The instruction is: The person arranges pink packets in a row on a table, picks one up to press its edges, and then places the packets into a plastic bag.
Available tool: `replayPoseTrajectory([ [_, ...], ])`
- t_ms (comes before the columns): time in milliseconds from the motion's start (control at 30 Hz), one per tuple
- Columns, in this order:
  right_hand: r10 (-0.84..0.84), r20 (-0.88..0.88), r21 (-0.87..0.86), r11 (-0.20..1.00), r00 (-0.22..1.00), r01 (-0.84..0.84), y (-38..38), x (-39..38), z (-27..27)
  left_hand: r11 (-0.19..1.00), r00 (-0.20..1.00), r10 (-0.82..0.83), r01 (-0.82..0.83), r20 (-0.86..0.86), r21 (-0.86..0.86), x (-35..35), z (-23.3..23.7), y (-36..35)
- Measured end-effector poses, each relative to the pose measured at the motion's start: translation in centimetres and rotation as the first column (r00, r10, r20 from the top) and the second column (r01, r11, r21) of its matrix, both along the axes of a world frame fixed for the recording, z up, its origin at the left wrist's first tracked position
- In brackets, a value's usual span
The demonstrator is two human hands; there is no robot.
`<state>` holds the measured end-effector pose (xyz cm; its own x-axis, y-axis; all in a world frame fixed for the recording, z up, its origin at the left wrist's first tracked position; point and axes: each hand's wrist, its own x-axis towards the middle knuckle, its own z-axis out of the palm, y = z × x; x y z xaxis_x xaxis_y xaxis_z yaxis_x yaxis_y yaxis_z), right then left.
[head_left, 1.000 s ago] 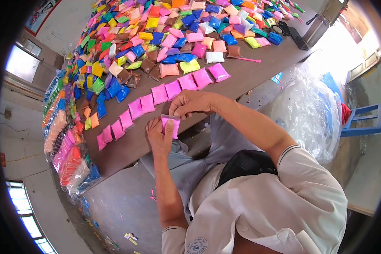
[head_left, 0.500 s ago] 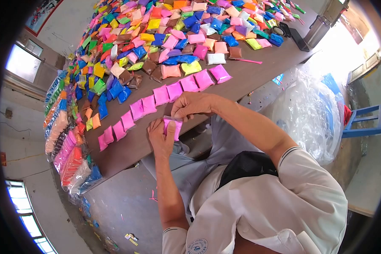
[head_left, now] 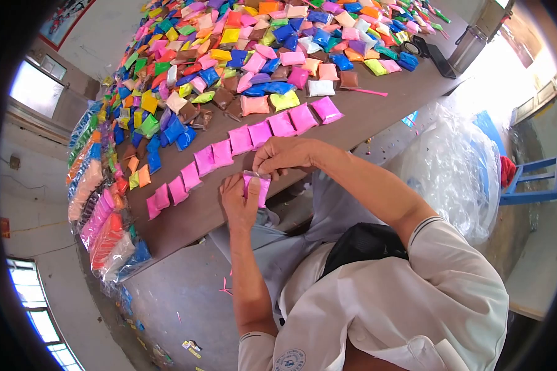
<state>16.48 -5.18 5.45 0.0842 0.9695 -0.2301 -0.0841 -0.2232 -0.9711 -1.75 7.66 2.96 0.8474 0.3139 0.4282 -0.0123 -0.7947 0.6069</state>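
My left hand is closed on a small pink packet at the table's near edge, thumb across its front. Right above the packet's top edge, my right hand has its fingers pinched together; whatever is between the fingertips is too small to make out. Beyond both hands, a slanting row of pink packets lies on the brown table, running from lower left to upper right.
A large heap of multicoloured packets covers the table's far side. Clear bags of packets line the left edge. A metal flask stands at the back right. Clear plastic and a blue stool are at right.
The whole view has shifted slightly. My hands keep nearly the same pose around the pink packet.
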Motion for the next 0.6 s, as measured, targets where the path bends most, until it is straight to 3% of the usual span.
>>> replayPoseTrajectory([
  [600,-0.045,-0.022,0.126,0.991,0.999,0.047,-0.80,-0.35,-0.16,0.999,1.000,0.024,-0.023,0.020,-0.046,0.21,-0.09,-0.27],
])
